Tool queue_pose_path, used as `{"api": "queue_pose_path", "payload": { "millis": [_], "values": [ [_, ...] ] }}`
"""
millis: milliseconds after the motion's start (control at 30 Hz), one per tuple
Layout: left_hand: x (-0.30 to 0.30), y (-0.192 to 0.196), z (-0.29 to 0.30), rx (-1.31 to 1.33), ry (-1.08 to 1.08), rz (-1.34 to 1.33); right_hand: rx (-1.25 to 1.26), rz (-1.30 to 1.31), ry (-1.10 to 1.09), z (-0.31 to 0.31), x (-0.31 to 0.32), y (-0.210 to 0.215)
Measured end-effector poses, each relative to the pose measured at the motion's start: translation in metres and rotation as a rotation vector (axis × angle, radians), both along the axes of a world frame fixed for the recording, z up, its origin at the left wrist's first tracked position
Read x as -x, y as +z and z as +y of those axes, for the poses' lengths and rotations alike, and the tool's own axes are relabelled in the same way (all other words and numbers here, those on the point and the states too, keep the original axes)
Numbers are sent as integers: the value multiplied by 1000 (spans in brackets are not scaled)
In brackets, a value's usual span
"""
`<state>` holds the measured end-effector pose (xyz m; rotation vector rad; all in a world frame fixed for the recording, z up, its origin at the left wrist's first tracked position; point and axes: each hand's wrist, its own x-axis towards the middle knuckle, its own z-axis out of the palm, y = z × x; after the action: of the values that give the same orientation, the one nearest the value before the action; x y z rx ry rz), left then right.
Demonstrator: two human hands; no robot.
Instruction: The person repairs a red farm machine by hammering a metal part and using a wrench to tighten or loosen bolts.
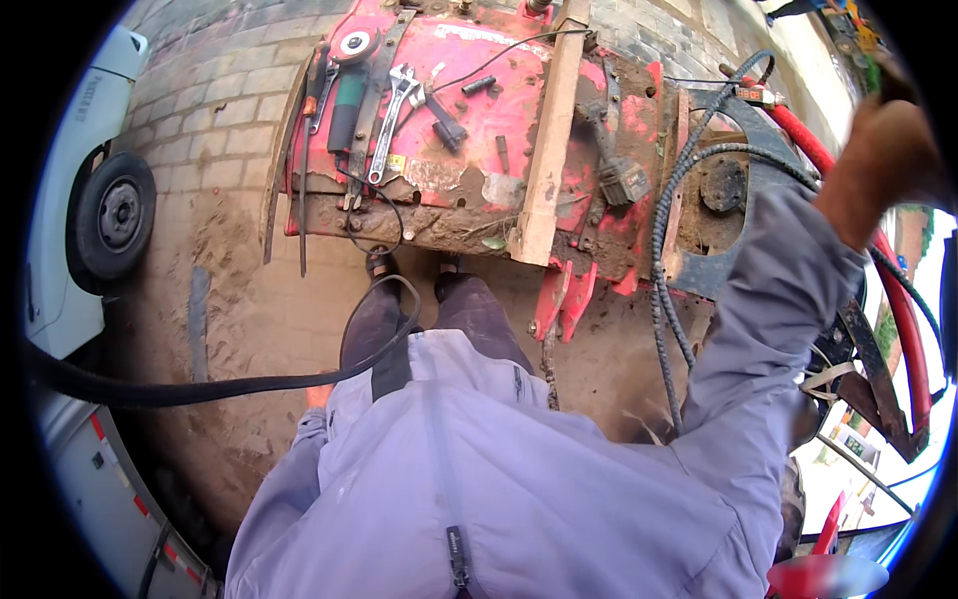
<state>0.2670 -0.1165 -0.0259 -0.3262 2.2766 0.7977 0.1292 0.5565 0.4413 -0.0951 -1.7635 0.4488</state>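
My right hand [890, 155] is raised at the far right, near a red bar of the machine; blur hides its fingers and whether it holds anything. Low beside my jacket, my left hand [319, 392] shows only in a small part, its fingers hidden. Ahead of me lies a mud-caked red farm machine [499, 85]. On its cover rest a green angle grinder [347, 108], an adjustable wrench [391, 125], a hammer-like tool [445, 122] and a short black cylinder [479, 86]. Neither hand touches these tools.
A light-coloured truck with a wheel [115, 215] stands at the left. Black ribbed hoses [661, 240] hang at the machine's right, near a red bar [798, 135]. A black cable [249, 389] crosses before me. A muddy beam [555, 130] spans the cover. Sandy paving [244, 309] lies underfoot.
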Motion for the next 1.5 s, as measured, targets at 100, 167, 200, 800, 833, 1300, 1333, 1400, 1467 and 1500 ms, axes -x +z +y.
{"api": "queue_pose_path", "payload": {
  "millis": [100,167,200,800,833,1300,1333,1400,1467,1500],
  "values": [
    [-17,20,-7,-83,137,-16,96,-148,-47,-26,-25,-147],
    [-15,25,2,13,48,-71,270,-514,-119,-41,-74,-264],
    [-13,37,15,-11,47,-59,456,-774,-147,-45,-106,-322],
    [77,2,0,-42,-350,-194,1989,-486,99,-142,-182,-305],
    [84,8,3,-94,-262,-88,2081,-384,133,-149,-182,-309],
    [112,6,-21,75,-385,-121,2292,435,-95,-61,-234,-331],
    [109,10,-23,46,-360,-130,2249,455,-111,-58,-224,-336],
    [107,52,42,-29,-353,-189,2133,514,-207,-46,-215,-348],
    [111,72,43,-35,-260,-206,2125,434,-286,-48,-175,-355],
    [110,76,45,-14,-255,-208,2123,300,-327,-53,-159,-366]
  ]
}}
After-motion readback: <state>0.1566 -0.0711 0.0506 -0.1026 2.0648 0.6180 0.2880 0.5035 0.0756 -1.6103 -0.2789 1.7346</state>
